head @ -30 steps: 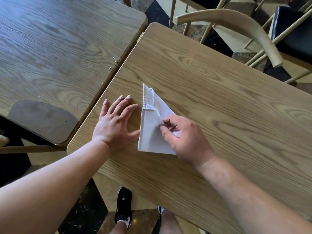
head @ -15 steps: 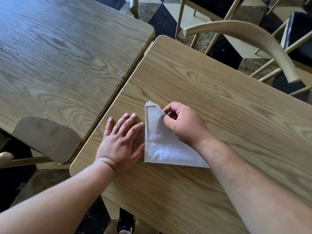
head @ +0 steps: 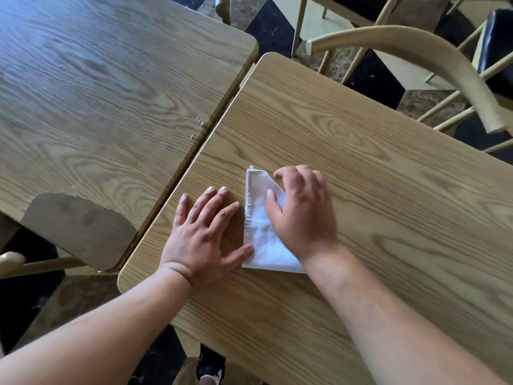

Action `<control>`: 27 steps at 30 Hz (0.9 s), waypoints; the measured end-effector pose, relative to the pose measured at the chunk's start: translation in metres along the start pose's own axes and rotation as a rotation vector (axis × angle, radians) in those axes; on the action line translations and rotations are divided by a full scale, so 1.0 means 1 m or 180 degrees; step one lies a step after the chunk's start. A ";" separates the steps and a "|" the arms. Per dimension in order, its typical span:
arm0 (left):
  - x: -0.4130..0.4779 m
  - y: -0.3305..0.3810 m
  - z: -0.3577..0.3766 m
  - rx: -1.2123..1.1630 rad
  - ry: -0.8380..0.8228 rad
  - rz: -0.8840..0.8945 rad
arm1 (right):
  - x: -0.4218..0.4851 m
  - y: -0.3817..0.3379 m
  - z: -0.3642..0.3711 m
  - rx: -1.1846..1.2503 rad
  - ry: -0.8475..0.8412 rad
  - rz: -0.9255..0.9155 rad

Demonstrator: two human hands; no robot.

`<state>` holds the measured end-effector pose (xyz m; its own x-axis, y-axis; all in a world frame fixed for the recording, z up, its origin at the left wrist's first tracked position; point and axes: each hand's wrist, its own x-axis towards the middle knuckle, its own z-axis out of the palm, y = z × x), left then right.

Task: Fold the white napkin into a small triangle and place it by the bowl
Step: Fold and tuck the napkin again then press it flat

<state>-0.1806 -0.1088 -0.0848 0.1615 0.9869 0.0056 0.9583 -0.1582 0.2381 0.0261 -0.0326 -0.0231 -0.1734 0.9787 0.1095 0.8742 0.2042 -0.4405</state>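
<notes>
The white napkin (head: 258, 226), folded into a triangle, lies flat on the right wooden table (head: 374, 190) near its front-left corner. My right hand (head: 302, 215) rests palm down on the napkin's right side, fingers spread, covering its slanted edge. My left hand (head: 205, 234) lies flat on the table just left of the napkin, fingers apart, its thumb tip touching the napkin's lower left corner. No bowl is in view.
A second wooden table (head: 105, 87) stands close on the left, with a narrow gap between the two and a worn patch at its near corner. A curved wooden chair back (head: 416, 48) stands behind the right table. A checkered floor and my shoe (head: 211, 368) show below.
My right hand let go of the napkin's top corner and spread flat over the napkin, sliding down its right side. The left hand stayed in place.
</notes>
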 end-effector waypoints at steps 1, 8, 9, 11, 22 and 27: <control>0.000 0.000 0.000 -0.0015 0.0001 -0.0007 | -0.012 -0.004 0.002 0.0100 0.0150 -0.0192; 0.000 0.003 -0.002 -0.0136 -0.0015 -0.0044 | -0.104 -0.016 0.036 0.0012 -0.0738 -0.0591; 0.000 0.003 -0.003 -0.0106 -0.0049 -0.0070 | -0.108 -0.010 0.038 -0.0102 -0.0784 -0.0580; 0.000 0.005 -0.004 -0.0089 -0.0093 -0.0105 | -0.112 0.004 0.037 -0.0262 -0.0817 -0.0609; 0.000 0.008 -0.007 -0.0127 -0.0108 -0.0194 | -0.147 0.101 -0.004 -0.0806 -0.0594 -0.0130; -0.002 0.008 -0.011 -0.0179 -0.0092 -0.0092 | -0.147 0.108 -0.007 -0.0828 -0.0584 0.0035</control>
<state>-0.1759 -0.1112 -0.0723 0.1417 0.9895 -0.0300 0.9480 -0.1269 0.2919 0.1488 -0.1548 -0.0804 -0.2216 0.9728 -0.0669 0.9590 0.2050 -0.1955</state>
